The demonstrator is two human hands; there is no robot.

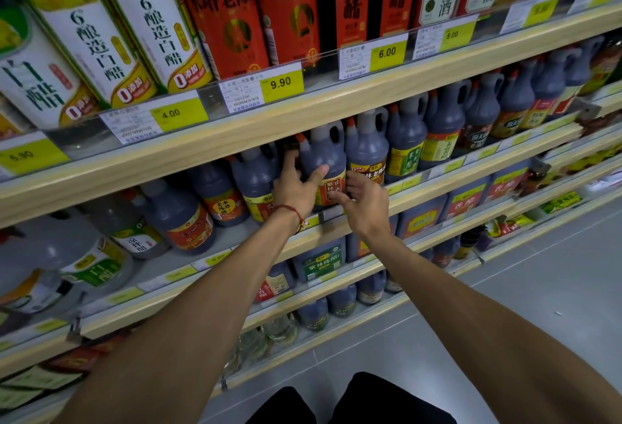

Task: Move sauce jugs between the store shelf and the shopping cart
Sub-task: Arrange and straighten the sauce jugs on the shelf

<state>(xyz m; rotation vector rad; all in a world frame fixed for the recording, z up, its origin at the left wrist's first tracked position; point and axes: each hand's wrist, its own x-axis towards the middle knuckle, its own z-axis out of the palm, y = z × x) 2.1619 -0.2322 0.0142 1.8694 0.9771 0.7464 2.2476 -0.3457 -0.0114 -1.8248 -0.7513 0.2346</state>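
A dark sauce jug (325, 154) with an orange cap and a red-orange label stands upright in the row on the second shelf (336, 221). My left hand (296, 184), with a red cord at the wrist, wraps the jug's left side, thumb across its front. My right hand (361, 199) touches the jug's lower right, fingers curled on the label. More dark jugs (368, 150) stand close on both sides. No shopping cart is in view.
Tall vinegar cartons and bottles (218, 19) fill the shelf above, with yellow price tags (281, 83) on its wooden edge. Lower shelves hold bigger jugs (318, 258). The grey floor (521, 305) lies to the right, and my dark trouser legs (370, 400) show below.
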